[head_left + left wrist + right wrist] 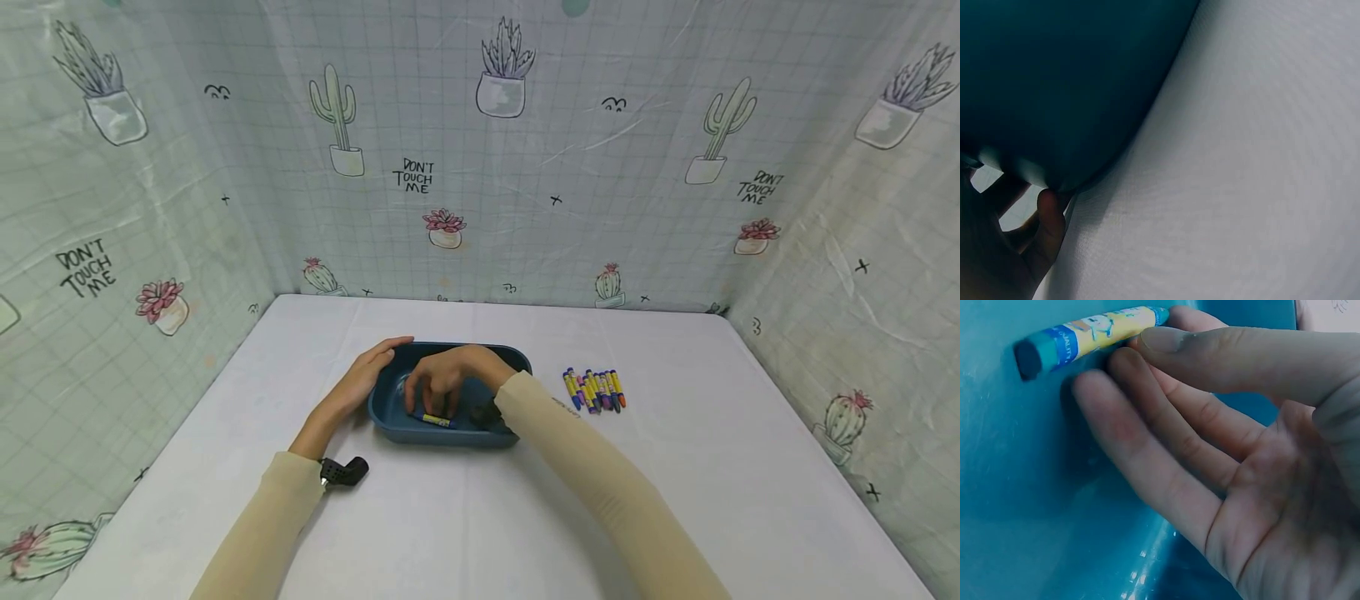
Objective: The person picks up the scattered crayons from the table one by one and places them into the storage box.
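Observation:
A dark blue rectangular plastic tub (442, 438) with rounded corners stands on the table. Inside it, my right hand (446, 372) reaches down to a blue crayon (437, 421) with a yellow wrapper. The right wrist view shows this crayon (1100, 334) lying slantwise, its pointed end pinched between thumb (1166, 340) and forefinger; the other fingers are spread below it. My left hand (365, 377) rests along the tub's left side, fingertips reaching its far left corner. In the left wrist view, the left hand's thumb (1052, 219) touches the tub's outer wall (1079, 94).
To the right of the tub, several crayons (594, 392) with yellow wrappers and differently coloured tips lie close together on the white table (450, 525). A black wrist device (345, 472) is strapped at the left cuff. Patterned cloth (480, 183) hangs behind and at both sides.

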The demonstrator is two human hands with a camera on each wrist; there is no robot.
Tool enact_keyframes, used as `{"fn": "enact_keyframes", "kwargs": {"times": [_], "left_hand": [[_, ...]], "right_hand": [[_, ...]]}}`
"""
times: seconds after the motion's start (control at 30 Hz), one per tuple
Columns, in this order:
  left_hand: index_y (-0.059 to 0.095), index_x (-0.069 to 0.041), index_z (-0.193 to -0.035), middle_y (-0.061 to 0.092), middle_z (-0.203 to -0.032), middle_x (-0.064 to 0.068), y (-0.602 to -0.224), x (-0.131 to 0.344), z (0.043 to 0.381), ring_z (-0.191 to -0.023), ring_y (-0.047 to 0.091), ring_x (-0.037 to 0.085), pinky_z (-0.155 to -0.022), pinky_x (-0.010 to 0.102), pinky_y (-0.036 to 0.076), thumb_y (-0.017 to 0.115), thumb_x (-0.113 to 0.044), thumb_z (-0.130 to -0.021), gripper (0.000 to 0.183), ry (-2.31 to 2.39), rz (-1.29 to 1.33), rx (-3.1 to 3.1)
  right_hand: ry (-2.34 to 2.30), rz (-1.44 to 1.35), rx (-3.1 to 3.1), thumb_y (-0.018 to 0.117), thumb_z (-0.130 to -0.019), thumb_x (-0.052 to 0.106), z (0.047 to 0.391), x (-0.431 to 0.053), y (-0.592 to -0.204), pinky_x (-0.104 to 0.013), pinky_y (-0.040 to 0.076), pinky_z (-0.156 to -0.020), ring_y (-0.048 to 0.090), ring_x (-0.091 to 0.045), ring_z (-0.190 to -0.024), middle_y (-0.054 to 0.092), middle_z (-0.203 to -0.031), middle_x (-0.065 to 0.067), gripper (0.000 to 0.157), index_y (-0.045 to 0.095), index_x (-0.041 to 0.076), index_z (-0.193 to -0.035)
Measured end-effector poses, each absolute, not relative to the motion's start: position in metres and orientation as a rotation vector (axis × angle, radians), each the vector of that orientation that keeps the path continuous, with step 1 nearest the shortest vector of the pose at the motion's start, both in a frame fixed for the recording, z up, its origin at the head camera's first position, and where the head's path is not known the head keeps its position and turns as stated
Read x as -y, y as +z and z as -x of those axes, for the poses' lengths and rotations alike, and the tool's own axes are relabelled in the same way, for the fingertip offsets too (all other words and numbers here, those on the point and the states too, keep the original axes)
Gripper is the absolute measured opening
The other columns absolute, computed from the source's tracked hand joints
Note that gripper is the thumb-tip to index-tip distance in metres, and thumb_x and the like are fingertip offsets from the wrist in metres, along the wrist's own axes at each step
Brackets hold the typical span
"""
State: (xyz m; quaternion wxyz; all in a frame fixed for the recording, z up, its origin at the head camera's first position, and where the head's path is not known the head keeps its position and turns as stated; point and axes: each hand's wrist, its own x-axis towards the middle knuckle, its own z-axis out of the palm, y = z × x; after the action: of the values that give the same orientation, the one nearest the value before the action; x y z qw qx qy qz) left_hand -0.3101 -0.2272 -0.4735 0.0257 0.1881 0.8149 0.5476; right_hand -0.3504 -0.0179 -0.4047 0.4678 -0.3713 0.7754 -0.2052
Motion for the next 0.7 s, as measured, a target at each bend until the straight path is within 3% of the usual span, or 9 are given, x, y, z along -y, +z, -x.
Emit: {"fn": "enact_keyframes", "kwargs": {"times": [0.4,0.7], "left_hand": [[0.043,-0.01,-0.157,0.04,-0.164,0.017,-0.475,0.225,0.309,-0.157,0.028,0.039,-0.128,0.063,0.018,0.026,-0.021,-0.115,0.047,1.685,-0.574,-2.537],[0.044,-0.009,-0.156,0.04,-0.164,0.018,-0.475,0.225,0.308,-0.157,0.028,0.04,-0.128,0.063,0.016,0.029,-0.019,-0.114,0.046,1.678,-0.585,-2.566]], "right_hand": [[-0.534,0.93,-1.916,0.066,-0.094,-0.005,0.353,0.006,-0.402,-0.037,0.065,-0.081,0.071,-0.017,-0.093,0.074,-0.1,-0.006,0.036,0.071,0.013,-0.125],[-0.612,0.993,-2.037,0.062,-0.096,-0.003,0.352,-0.014,-0.388,-0.039,0.065,-0.078,0.073,-0.022,-0.092,0.074,-0.102,-0.01,0.031,0.07,0.009,-0.124]]}}
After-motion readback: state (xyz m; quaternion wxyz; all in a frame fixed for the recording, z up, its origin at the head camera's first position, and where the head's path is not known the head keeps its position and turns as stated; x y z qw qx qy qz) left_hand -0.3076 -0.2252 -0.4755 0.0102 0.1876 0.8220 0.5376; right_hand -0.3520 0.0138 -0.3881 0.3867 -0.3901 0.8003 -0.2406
